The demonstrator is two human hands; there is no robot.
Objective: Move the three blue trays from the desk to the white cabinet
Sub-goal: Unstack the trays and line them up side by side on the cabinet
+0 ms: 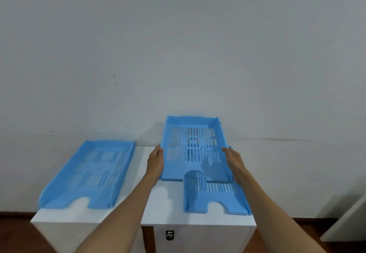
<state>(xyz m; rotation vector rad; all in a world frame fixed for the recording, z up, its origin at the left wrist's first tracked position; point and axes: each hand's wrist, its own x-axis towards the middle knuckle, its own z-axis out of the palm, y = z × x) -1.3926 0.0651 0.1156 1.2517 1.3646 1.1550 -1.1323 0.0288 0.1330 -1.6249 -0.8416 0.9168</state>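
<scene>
The upper blue tray (193,147) is gripped at its 2 long sides: the left hand (155,162) is closed on the left edge, the right hand (233,163) on the right edge. It is held tilted above a second tray (215,197) on the white cabinet (162,199), probably not touching it. A third tray (89,175) lies at the cabinet's left edge, with bare top left between the trays.
</scene>
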